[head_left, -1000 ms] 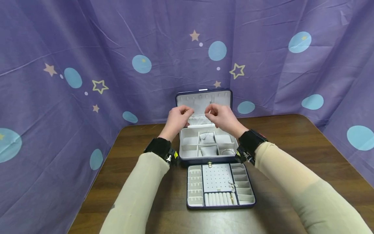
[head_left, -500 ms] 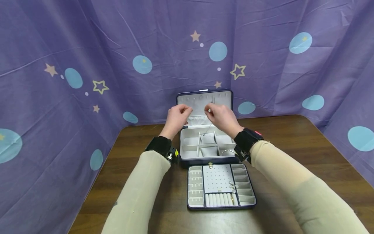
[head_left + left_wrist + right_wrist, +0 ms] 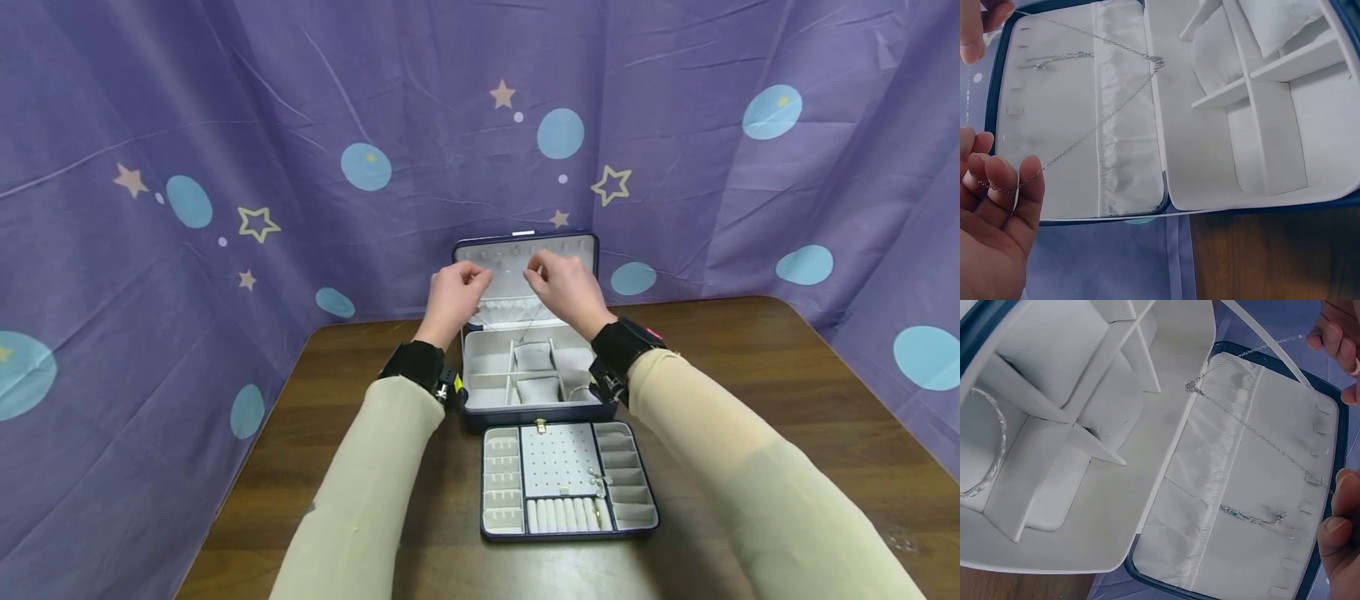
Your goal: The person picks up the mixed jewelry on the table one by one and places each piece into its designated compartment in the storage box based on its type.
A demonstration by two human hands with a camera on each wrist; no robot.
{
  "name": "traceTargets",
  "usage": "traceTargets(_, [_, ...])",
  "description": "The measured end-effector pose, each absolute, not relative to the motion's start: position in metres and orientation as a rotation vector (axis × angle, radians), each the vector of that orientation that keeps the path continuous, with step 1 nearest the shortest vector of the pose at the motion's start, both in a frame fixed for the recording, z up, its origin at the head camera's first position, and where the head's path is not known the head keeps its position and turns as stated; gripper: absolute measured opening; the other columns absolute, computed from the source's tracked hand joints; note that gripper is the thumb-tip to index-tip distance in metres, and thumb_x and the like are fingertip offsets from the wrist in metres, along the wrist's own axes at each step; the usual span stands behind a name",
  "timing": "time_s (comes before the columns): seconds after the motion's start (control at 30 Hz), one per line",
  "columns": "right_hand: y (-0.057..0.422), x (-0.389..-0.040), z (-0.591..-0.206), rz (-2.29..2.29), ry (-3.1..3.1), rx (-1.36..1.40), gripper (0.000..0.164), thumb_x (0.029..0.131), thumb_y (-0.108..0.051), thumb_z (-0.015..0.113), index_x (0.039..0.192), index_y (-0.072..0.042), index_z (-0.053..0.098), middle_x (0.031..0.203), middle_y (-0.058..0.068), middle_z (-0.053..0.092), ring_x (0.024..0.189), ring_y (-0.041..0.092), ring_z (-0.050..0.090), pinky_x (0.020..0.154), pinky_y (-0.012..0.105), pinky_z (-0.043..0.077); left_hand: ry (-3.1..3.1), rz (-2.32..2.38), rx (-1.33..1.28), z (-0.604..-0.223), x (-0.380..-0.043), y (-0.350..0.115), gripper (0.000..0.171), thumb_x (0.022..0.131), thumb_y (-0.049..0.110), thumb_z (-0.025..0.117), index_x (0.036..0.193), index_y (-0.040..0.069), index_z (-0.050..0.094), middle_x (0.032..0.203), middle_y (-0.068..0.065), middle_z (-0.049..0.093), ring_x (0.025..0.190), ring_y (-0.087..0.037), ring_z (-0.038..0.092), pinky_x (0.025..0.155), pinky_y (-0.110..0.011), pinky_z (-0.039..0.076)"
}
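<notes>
A thin silver necklace (image 3: 1079,141) is stretched between my two hands, its chain dipping in a V to a small pendant (image 3: 1157,62). My left hand (image 3: 452,298) pinches one side of the chain, which also runs across its fingers in the left wrist view. Thumb and fingers of my right hand (image 3: 566,290) pinch the other side. Both hands are raised in front of the upright lid (image 3: 504,283) of a navy jewelry box (image 3: 498,417). A silver chain piece with a teal stone (image 3: 1235,514) hangs on the lid's lining.
White dividers split the box into compartments; some hold white cushions (image 3: 538,389), one a silver bangle (image 3: 1002,440). In front lies a lift-out tray (image 3: 558,454) with ring rolls, slots and some jewelry. Brown wooden table (image 3: 352,400) below, purple curtain (image 3: 420,100) behind.
My right hand has risen slightly toward the lid, its forearm shifting left. The left hand stays nearly in place. The chain now shows hanging below the hands.
</notes>
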State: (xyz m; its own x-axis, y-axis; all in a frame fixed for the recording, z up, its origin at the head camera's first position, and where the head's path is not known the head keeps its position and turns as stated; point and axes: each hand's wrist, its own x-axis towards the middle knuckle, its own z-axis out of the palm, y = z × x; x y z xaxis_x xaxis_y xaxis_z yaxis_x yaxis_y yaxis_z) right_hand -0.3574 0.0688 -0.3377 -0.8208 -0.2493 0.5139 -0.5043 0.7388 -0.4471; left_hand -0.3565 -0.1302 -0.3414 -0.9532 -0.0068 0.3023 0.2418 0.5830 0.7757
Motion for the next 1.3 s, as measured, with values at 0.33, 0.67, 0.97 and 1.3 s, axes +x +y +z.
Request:
traceTargets(0.33, [0.062, -0.366, -0.335, 0.796, -2.507, 0.518, 0.016, 0.102, -0.021, 0.061, 0.101, -0.007, 0.068, 0.075, 0.009, 0.067, 0.062, 0.023, 0.059, 0.059, 0.037, 0.045, -2.532, -1.043, -0.177, -0.341, -0.366, -0.129, 0.026, 0.101, 0.029, 0.064, 0.089, 0.007, 0.074, 0.070, -0.002, 0.058, 0.069, -0.022, 0.056, 0.067, -0.032, 0.044])
traceTargets(0.67, [0.056, -0.374, -0.335, 0.770, -2.510, 0.471, 0.016, 0.101, -0.020, 0.060, 0.101, -0.006, 0.068, 0.077, 0.011, 0.070, 0.065, 0.026, 0.063, 0.063, 0.041, 0.050, -2.558, -0.913, -0.105, -0.340, -0.371, -0.124, 0.026, 0.101, 0.032, 0.064, 0.092, 0.010, 0.075, 0.080, -0.004, 0.067, 0.074, -0.024, 0.060, 0.069, -0.038, 0.047])
traceTargets(0.97, [0.052, -0.377, -0.335, 0.765, -2.547, 0.429, 0.017, 0.103, -0.023, 0.059, 0.103, -0.007, 0.066, 0.077, 0.012, 0.069, 0.062, 0.026, 0.061, 0.060, 0.041, 0.049, -2.559, -0.816, -0.038, -0.340, -0.380, -0.120, 0.040, 0.103, 0.039, 0.058, 0.073, 0.013, 0.062, 0.068, -0.004, 0.059, 0.066, -0.025, 0.059, 0.062, -0.039, 0.046])
traceTargets(1.3, [0.052, -0.385, -0.337, 0.715, -2.558, 0.381, 0.021, 0.104, -0.025, 0.057, 0.096, -0.008, 0.064, 0.082, 0.010, 0.068, 0.071, 0.029, 0.066, 0.065, 0.044, 0.052, -2.596, -0.762, 0.082, -0.340, -0.388, -0.112, 0.047, 0.104, 0.043, 0.055, 0.067, 0.014, 0.056, 0.076, -0.007, 0.064, 0.079, -0.032, 0.067, 0.068, -0.048, 0.052])
